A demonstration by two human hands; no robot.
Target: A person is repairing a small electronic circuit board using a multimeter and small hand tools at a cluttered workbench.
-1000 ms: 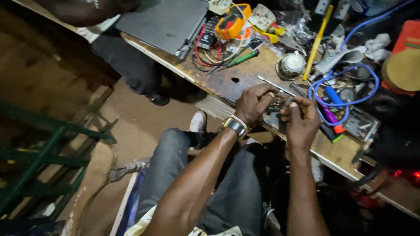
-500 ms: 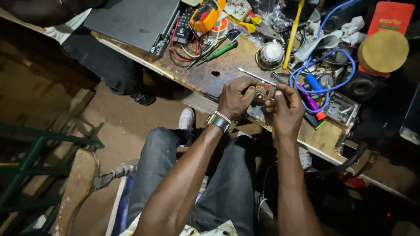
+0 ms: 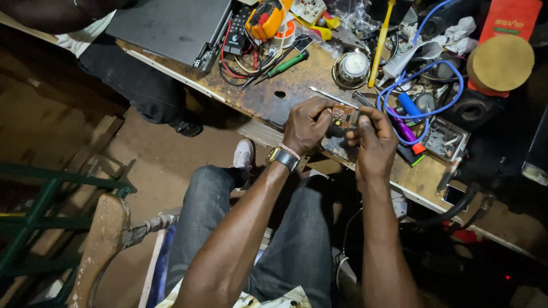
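2 hands share one small brown circuit board (image 3: 345, 114), raised just above the counter (image 3: 297, 91) edge. Your left hand (image 3: 308, 122) has its fingers closed around the board's near side; your right hand (image 3: 371, 137) pinches the opposite edge. Grip by the edges only, I'd say, keeping fingertips off the components. A thin metal probe (image 3: 331, 97) lies just beyond your fingers, and a blue cable (image 3: 425, 91) loops to their right; hold clear of both.
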